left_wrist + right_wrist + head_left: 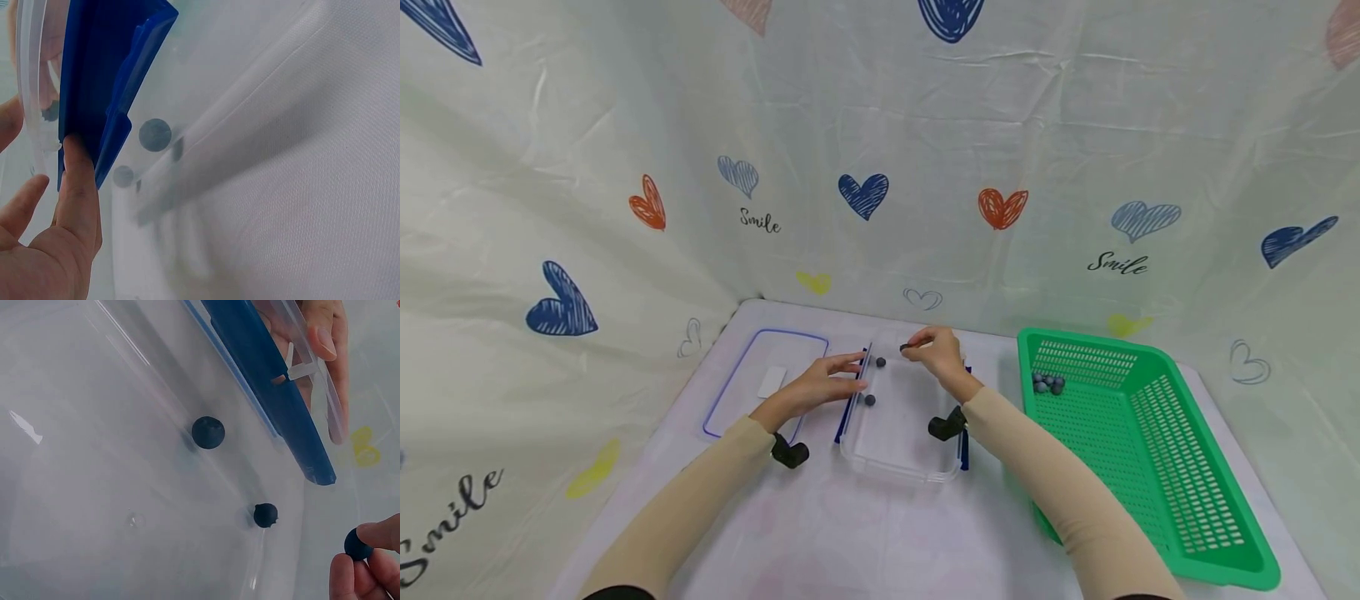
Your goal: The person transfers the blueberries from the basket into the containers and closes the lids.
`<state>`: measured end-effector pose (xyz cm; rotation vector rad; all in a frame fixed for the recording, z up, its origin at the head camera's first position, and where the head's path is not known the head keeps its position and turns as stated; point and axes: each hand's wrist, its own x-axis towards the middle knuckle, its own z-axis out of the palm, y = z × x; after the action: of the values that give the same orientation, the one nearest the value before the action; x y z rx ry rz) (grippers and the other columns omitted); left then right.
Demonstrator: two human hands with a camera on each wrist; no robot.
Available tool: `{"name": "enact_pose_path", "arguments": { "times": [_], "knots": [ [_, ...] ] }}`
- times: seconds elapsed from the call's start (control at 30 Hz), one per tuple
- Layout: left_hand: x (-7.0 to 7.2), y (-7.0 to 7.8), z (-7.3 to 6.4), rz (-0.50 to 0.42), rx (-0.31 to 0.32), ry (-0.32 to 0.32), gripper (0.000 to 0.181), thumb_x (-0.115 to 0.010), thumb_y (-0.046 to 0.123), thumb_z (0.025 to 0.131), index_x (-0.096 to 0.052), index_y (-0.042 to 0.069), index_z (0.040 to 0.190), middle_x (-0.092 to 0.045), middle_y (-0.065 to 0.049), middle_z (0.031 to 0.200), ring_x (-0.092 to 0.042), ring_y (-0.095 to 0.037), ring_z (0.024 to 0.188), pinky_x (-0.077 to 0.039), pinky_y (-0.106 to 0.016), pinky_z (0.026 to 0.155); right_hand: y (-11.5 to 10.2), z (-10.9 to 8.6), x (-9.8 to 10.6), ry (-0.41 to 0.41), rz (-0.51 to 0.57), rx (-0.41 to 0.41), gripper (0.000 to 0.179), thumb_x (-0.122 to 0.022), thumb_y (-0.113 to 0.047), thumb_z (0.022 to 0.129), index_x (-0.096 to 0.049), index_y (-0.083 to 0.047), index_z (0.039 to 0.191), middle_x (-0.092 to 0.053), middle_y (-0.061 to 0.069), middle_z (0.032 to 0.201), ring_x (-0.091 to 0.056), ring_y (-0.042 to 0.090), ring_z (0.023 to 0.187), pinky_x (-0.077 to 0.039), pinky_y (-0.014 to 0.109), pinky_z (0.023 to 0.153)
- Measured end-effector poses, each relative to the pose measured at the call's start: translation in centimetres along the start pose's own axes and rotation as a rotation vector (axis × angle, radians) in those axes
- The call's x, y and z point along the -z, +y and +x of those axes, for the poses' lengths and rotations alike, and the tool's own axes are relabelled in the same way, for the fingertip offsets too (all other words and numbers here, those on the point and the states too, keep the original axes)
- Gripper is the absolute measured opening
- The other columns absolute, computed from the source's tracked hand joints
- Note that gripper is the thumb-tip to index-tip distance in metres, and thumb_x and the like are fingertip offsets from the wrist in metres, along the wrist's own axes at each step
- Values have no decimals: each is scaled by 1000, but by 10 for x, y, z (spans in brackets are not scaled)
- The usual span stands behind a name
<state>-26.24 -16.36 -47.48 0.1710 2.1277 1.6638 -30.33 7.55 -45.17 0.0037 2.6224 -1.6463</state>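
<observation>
A clear plastic box (898,468) with blue side latches stands in the middle of the table. Inside it, along the left wall, lie two dark blueberries (208,432). My left hand (816,387) is at the box's left side, its fingers extended. In the left wrist view one of its fingertips touches the blue latch (94,69). Above the far end of the box, my right hand (938,354) pinches another blueberry (355,546) between thumb and fingers.
To the right stands a green slatted basket (1202,450), with several blueberries (1047,383) in its far left corner. A clear lid with a blue edge (730,392) lies flat on the left. A heart-printed sheet (925,258) hangs behind the table.
</observation>
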Motion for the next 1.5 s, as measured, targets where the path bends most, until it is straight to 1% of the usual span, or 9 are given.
{"name": "enact_pose_path", "arguments": {
  "times": [0.23,0.4,0.53,0.63,0.73,0.9,1.1,1.27,1.5],
  "knots": [
    [0,-1,1,4,0,5,71,-76,22,91,-42,15,153,-42,-20,150,-55,-30,126,-50,-40,101,3,4,-5,6,4,4,12,-81,-5,82,-70,-2,88,-66,10,93,-61,25,85,-51,33,73],
    [-1,-1,2,4,1,7,71,-77,23,91,-42,16,153,-42,-20,150,-54,-30,126,-50,-40,101,2,4,-6,6,-2,4,13,-81,-5,82,-70,-2,88,-66,11,93,-61,24,84,-51,34,74],
    [-1,0,3,5,2,4,72,-77,23,91,-42,16,153,-42,-20,150,-54,-29,127,-50,-40,101,1,4,-4,5,-15,0,13,-81,-7,83,-70,-2,90,-66,10,94,-61,24,85,-50,34,74],
    [-1,0,3,3,0,-1,72,-77,23,91,-42,16,153,-41,-20,150,-54,-29,127,-50,-39,101,-1,5,1,1,-19,-2,14,-81,-8,83,-71,-3,91,-66,10,94,-62,24,84,-50,34,73],
    [-1,1,4,3,-5,-2,71,-76,22,91,-41,15,153,-41,-20,150,-55,-29,126,-50,-40,101,-2,6,6,-10,-8,0,14,-80,-9,84,-70,-3,93,-66,10,96,-65,25,85,-51,35,76],
    [-1,2,5,2,-2,3,71,-76,19,91,-42,16,153,-41,-19,150,-56,-29,124,-50,-39,100,-7,6,15,-23,24,11,16,-78,-9,87,-70,0,97,-66,13,101,-69,32,92,-54,40,86],
    [0,1,4,-5,-7,-3,71,-75,17,91,-41,15,153,-40,-19,150,-56,-28,123,-50,-39,101,-12,5,30,-31,57,4,17,-77,-8,87,-69,1,99,-65,15,106,-68,35,97,-50,46,98],
    [0,0,3,-4,-17,-8,71,-75,19,92,-40,15,154,-40,-20,151,-57,-29,123,-49,-39,101,-14,7,42,-40,64,22,20,-76,-10,89,-69,2,102,-64,15,106,-69,33,95,-49,48,99],
    [0,-2,1,0,-24,-16,73,-76,21,91,-39,15,154,-39,-21,151,-56,-29,124,-49,-40,102,-14,5,56,-31,92,50,22,-75,-10,89,-68,3,106,-65,16,107,-69,31,95,-50,48,98]
  ]
}}
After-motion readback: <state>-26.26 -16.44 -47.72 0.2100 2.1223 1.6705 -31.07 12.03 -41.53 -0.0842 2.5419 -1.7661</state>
